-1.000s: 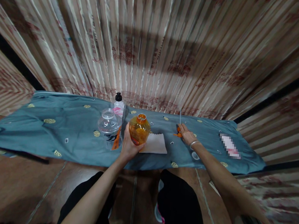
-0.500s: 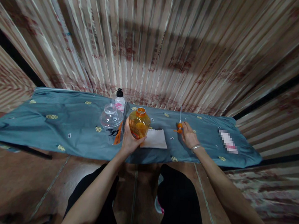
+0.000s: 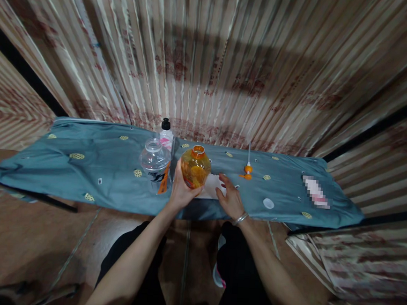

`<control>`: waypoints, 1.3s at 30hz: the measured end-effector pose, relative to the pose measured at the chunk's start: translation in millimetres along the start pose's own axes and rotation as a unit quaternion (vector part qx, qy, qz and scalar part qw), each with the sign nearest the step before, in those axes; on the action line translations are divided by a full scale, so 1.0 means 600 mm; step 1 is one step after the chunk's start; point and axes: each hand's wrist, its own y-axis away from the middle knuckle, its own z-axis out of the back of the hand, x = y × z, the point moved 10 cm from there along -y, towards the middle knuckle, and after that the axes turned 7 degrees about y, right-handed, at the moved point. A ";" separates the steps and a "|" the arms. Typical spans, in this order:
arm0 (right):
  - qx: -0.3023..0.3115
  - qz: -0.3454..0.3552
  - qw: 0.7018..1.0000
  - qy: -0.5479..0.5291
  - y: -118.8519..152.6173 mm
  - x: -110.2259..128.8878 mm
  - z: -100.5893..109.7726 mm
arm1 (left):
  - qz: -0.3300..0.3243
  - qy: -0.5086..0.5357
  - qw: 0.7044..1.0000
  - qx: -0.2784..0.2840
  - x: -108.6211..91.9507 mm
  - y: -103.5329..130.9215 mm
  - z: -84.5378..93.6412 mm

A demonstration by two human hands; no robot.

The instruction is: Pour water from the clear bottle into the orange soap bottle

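1. So our left hand (image 3: 182,195) has the amber bottle (image 3: 195,168), gripping it low down around its left and near sides, fingers curled snugly against it
2. The bottle is pretty much upright with its round mouth open, near the middle of the table, and we see it overlapping the left part of the white pad (image 3: 212,191); we can't really tell if its base is resting on anything
3. Our right hand (image 3: 230,200) is just to the right of that, fingers loosely spread with a decent gap between thumb and index, holding nothing, over the pad's right end; can't tell if the fingertips touch the paper
4. We're wearing a silvery bracelet (image 3: 240,218) on the right wrist, fyi
5. Left of the amber one we've got a clear bottle (image 3: 154,163) standing upright, open mouth, black print and an orange stripe, with a black-capped bottle (image 3: 165,138) right behind it
6. Over to the right there's the orange pump (image 3: 247,171), its pale tube pointing at the curtain (image 3: 202,77), then a whitish disc (image 3: 268,203) nearer our edge, then a pixelated strip (image 3: 316,192) further right
7. All of it sits on our blue-green cloth (image 3: 105,152) with the yellow prints
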 end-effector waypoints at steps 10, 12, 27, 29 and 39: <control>0.041 0.011 0.997 -0.072 0.023 0.033 -0.054 | -0.008 -0.008 1.000 0.009 0.005 0.008 0.006; 0.044 0.019 0.996 -0.078 0.025 0.049 -0.060 | -0.009 -0.007 1.000 0.013 0.003 0.008 0.001; -0.003 -0.068 0.997 -0.042 0.021 0.069 -0.062 | 0.008 -0.005 0.999 0.047 -0.008 0.032 -0.031; -0.006 -0.064 0.997 -0.039 0.022 0.071 -0.061 | 0.008 -0.005 0.999 0.050 -0.010 0.034 -0.031; -0.016 -0.060 0.997 -0.049 0.023 0.070 -0.055 | 0.000 -0.005 0.998 0.058 -0.015 0.042 -0.031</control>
